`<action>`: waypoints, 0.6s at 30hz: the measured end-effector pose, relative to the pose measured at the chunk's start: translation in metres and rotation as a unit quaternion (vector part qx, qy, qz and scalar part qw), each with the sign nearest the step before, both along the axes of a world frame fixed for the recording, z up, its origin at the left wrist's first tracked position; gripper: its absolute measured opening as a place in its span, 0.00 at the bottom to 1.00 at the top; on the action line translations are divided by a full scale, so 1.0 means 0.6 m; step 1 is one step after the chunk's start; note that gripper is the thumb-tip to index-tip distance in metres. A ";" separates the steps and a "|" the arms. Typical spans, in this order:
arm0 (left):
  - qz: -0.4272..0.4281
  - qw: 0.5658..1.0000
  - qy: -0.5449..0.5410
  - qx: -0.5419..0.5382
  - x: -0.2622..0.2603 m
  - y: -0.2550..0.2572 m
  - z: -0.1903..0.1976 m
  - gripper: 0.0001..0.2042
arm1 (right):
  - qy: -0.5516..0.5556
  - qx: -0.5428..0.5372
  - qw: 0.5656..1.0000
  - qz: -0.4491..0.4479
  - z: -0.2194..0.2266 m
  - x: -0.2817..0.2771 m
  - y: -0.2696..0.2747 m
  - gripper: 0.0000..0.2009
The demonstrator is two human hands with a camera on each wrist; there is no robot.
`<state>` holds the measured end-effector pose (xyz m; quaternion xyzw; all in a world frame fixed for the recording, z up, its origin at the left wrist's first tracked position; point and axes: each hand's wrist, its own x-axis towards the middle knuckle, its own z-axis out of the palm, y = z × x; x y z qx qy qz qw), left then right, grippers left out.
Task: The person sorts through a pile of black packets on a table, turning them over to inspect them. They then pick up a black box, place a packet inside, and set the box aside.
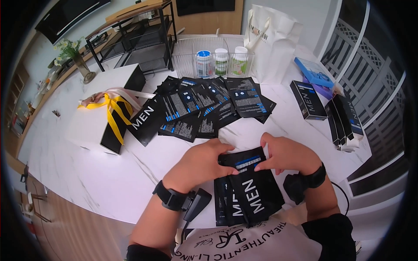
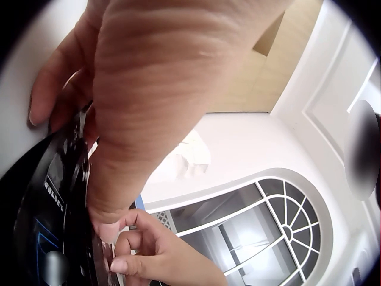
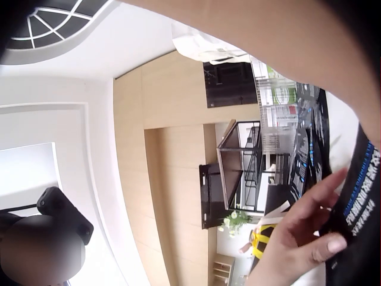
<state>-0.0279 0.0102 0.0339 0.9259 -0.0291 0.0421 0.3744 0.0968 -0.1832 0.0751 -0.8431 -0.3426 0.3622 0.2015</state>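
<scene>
At the near edge of the table, a few overlapping flat black packets [image 1: 257,193] lettered "MEN" lie fanned in front of the person. The left hand [image 1: 203,160] grips them at the upper left, its thumb across the front and its fingers behind. At the upper right corner the right hand [image 1: 291,153] pinches the top packet, thumb on the printed face. In the right wrist view the left hand [image 3: 303,238] shows beside the packet's blue and white print. Beyond the hands spreads a loose pile of similar black packets [image 1: 191,104], mostly with the small-print side up.
A white and black box [image 1: 111,113] with a yellow ribbon [image 1: 114,114] stands at left. Behind the pile, a clear bin [image 1: 185,65] and three bottles stand near a white paper bag [image 1: 274,48]. Black "MEN" cartons [image 1: 308,100] and a blue box [image 1: 313,71] sit at right.
</scene>
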 end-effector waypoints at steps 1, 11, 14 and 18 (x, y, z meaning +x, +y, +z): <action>0.000 1.000 -0.003 0.004 0.000 -0.002 0.000 0.25 | -0.003 0.004 1.000 0.000 -0.001 -0.005 0.004 0.27; -0.037 0.997 0.010 -0.064 0.008 0.003 -0.007 0.18 | -0.138 0.227 0.963 -0.037 -0.068 0.034 0.030 0.19; -0.054 0.996 -0.013 -0.068 0.010 -0.001 -0.015 0.16 | -0.471 0.368 0.801 -0.020 -0.093 0.078 0.046 0.17; -0.049 0.998 -0.015 -0.043 0.013 -0.004 -0.013 0.14 | -0.576 0.375 0.727 -0.016 -0.148 0.126 0.060 0.19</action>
